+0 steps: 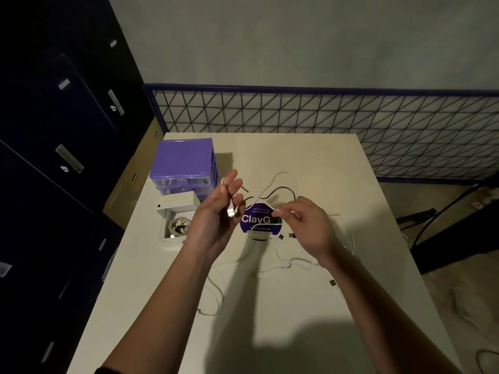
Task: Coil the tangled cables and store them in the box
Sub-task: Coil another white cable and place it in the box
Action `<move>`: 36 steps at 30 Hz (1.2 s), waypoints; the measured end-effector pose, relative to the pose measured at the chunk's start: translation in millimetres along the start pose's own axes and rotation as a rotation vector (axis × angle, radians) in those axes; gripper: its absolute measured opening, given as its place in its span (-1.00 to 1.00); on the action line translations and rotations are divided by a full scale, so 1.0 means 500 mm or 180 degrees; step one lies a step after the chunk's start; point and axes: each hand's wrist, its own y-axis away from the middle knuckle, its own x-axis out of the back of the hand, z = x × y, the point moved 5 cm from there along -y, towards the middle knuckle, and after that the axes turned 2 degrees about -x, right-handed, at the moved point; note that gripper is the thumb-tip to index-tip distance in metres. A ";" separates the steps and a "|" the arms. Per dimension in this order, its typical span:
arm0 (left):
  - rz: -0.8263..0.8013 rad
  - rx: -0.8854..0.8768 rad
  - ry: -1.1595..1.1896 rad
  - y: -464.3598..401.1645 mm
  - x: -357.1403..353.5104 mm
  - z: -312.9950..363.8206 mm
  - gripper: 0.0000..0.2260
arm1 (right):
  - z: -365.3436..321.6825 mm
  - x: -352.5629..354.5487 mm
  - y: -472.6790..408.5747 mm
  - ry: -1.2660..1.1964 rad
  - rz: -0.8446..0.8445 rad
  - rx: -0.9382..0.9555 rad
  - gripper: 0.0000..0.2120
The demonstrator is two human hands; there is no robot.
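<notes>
At the far left, dark cabinets [62,125] are seen beside a white table [310,163]. A purple drawer unit [185,163] stands on the table's back left part, and just in front of it an open white box [176,225] is placed, with coiled white cables [178,224] already lying inside. To the right of the box, the left hand [216,211] is raised palm-up above the table; a white cable [232,205] is gripped by its curled fingers, with the USB plug [230,212] shown at the palm. A round purple sticker [259,220] is seen on the table between the hands. The right hand [305,225] is held above the table, and a thin stretch of the white cable is pinched between its thumb and forefinger. A black cable [280,188] is looped on the table behind the hands, while loose white cables [216,290] are spread on the surface under and around both forearms. A wire grid panel [351,125] is set along the table's back and right sides.
</notes>
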 end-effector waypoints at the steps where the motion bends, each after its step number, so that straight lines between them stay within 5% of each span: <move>1: 0.0059 -0.0039 -0.0078 -0.002 0.003 0.000 -0.72 | -0.009 -0.006 0.004 -0.0024 -0.0030 0.0051 -0.86; 6: 0.0163 -0.0435 -0.1039 -0.011 0.013 0.007 -0.73 | -0.036 -0.040 0.031 -0.0288 -0.0258 0.0067 -0.85; 11: 0.0066 -0.0791 -0.2469 -0.011 0.012 -0.001 -0.75 | -0.079 -0.045 0.040 0.0072 -0.0393 0.0261 -0.55; 15: -0.0065 -0.0738 -0.3555 -0.001 0.017 -0.015 -0.74 | -0.103 -0.012 0.022 -0.0345 -0.0205 0.0336 -0.65; 27: -0.0857 0.0317 -0.2017 0.012 -0.020 -0.030 -0.52 | -0.066 0.029 -0.010 -0.0285 0.0200 0.0162 -0.80; 36: -0.0958 0.0943 -0.0301 0.019 -0.034 -0.035 -0.66 | -0.066 0.008 0.006 -0.0753 0.0269 0.0071 -0.76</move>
